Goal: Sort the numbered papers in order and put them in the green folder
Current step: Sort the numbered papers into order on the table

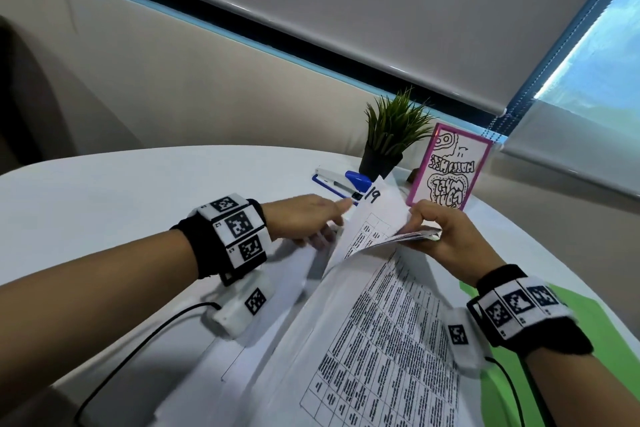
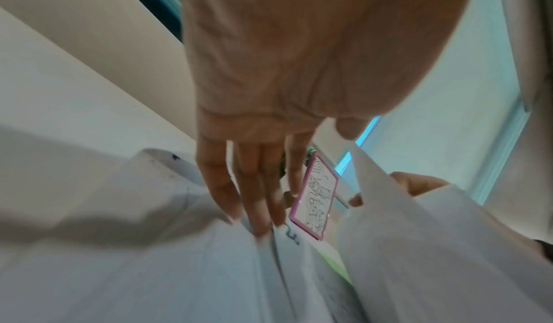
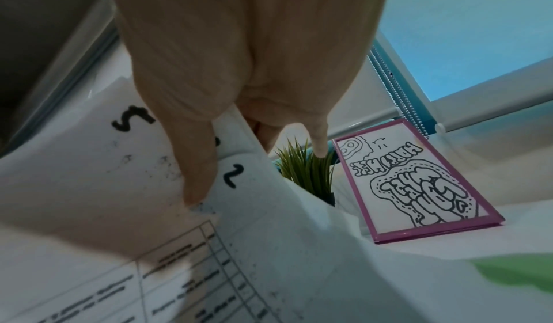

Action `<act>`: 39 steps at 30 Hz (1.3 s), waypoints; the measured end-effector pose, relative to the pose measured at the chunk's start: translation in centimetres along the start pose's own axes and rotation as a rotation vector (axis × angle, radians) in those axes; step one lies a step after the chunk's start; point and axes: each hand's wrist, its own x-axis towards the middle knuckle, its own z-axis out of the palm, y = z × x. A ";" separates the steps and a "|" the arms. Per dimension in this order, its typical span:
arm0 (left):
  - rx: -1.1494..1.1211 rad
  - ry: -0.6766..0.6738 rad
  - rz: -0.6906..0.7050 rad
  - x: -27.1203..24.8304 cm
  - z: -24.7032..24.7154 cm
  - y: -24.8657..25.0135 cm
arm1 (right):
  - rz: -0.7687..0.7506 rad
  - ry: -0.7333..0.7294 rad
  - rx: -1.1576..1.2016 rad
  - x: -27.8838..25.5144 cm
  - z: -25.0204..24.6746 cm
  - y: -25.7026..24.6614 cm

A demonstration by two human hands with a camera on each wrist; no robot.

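Note:
A stack of white printed papers (image 1: 381, 340) with tables lies on the table, partly over the green folder (image 1: 595, 329) at the right. My right hand (image 1: 415, 229) pinches the curled-up top edges of several sheets, thumb on top. The lifted sheet marked 19 (image 1: 375, 196) stands up between my hands. In the right wrist view my thumb (image 3: 197, 181) presses a sheet (image 3: 269, 210) marked 2, and another (image 3: 89, 162) marked 5 lies to the left. My left hand (image 1: 332, 222) reaches in from the left, its straight fingers (image 2: 260, 221) touching the sheets (image 2: 194, 269) beneath the lifted ones.
On the white round table (image 1: 121, 191), behind the papers, are a blue and white stapler (image 1: 346, 182), a small potted plant (image 1: 391, 135) and a pink-framed drawing (image 1: 450, 170). A black cable (image 1: 138, 340) runs near the front left edge.

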 end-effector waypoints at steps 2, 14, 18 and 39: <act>0.170 0.125 0.010 0.4 -0.9 -1.1 | -0.049 0.020 -0.071 -0.2 -0.1 -0.4; 0.127 -0.067 0.295 -1.1 1.2 -0.2 | 0.014 -0.088 -0.318 1.0 -0.5 0.4; 0.215 0.091 0.239 -0.8 1.2 0.0 | 0.192 -0.156 -0.300 0.6 -0.1 1.6; 0.582 -0.004 -0.023 -0.3 0.7 -0.8 | 0.277 -0.234 0.051 -0.5 -4.0 -0.8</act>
